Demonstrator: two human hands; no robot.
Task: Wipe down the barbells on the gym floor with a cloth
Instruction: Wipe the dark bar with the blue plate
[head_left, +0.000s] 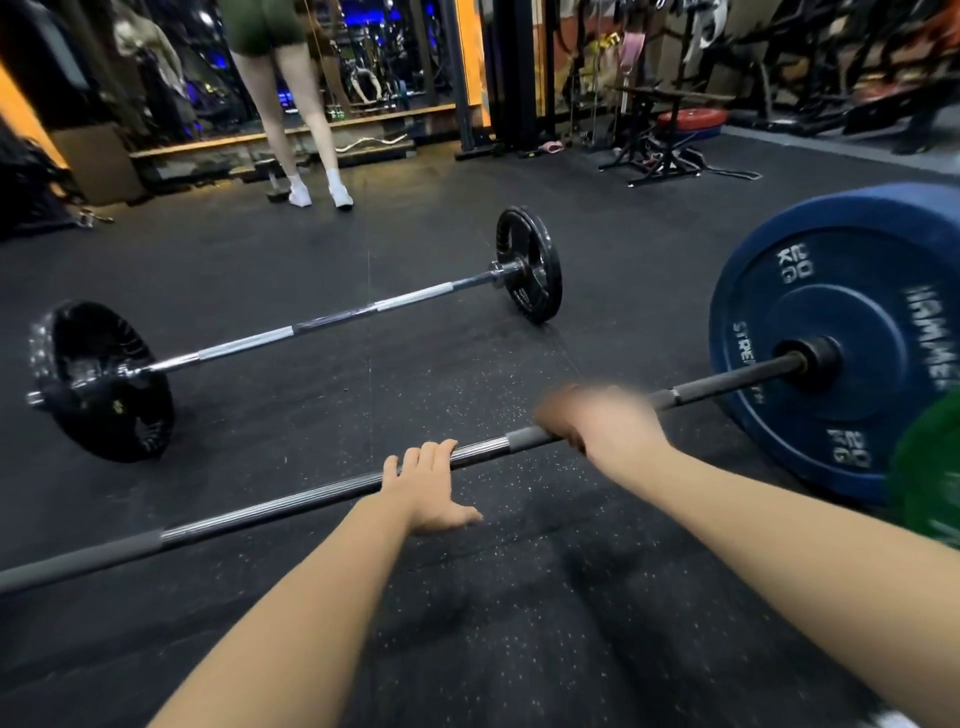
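Hands meet the near barbell (291, 506), which lies on the black speckled rubber floor (467, 649) with a blue 20 kg bumper plate (831, 312) on its one visible end. The right hand (608, 421) is the closer to that blue plate: it sits on the shaft with its fingers curled over the bar, but it is motion-blurred, and a brownish smear at its fingertips may be a cloth; I cannot tell for sure. The left hand (423, 486) lies farther from the blue plate, on the knurled steel, its fingers (441, 449) straight and laid over the top of the bar, thumb spread out toward the floor, not closed around anything. Just beside the blue plate, at the picture's edge, a blurred green plate (930, 467) shows. A second barbell (332, 322) with black plates on both ends lies on the floor beyond the first, well apart from the blue plate. Farther off still, a person (311, 130) in white shoes stands facing a mirrored wall.
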